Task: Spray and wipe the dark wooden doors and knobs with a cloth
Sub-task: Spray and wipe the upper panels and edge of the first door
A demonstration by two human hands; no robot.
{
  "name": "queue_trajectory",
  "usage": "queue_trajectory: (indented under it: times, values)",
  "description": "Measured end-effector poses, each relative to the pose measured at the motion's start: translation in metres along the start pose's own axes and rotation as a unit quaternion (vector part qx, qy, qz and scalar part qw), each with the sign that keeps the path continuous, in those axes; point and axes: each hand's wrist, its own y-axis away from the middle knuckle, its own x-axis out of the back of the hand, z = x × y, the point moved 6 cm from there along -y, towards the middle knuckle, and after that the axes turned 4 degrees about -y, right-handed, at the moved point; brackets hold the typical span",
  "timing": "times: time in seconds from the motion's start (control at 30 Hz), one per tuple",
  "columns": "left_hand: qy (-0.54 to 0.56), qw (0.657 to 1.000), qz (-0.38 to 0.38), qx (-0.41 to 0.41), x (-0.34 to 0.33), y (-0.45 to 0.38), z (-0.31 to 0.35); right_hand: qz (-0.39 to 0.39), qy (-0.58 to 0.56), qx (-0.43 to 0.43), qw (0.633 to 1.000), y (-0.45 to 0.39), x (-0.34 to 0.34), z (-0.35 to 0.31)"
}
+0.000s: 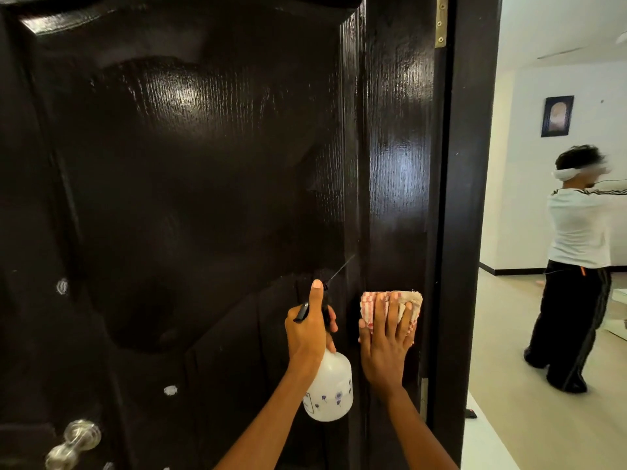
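Observation:
A glossy dark wooden door point(190, 171) fills most of the view. My left hand point(310, 329) grips a white spray bottle point(329, 388) by its black trigger head, nozzle pointed at the panel. Just to the right, my right hand point(385, 344) lies flat, pressing a red-and-white checked cloth point(376, 301) against the door's right stile. A silver door knob point(73, 442) sticks out at the lower left, blurred. Small white specks dot the lower panel.
Brass hinges point(441, 22) join the door to the dark frame point(464, 215) on the right. Beyond the frame, another person in a white shirt and dark trousers point(576, 266) stands on a pale floor. A framed picture point(557, 116) hangs on the white wall.

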Motion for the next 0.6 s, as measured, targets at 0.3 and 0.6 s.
queue_trajectory:
  times: [0.3,0.6]
  values:
    - [-0.016,1.000,0.019,-0.003,0.001,0.001,0.001,0.011,0.008,0.006,1.000,-0.001,0.001,-0.001]
    - [-0.006,0.999,0.034,-0.034,0.017,0.000,0.016,0.008,0.115,0.166,0.979,-0.045,0.007,-0.046]
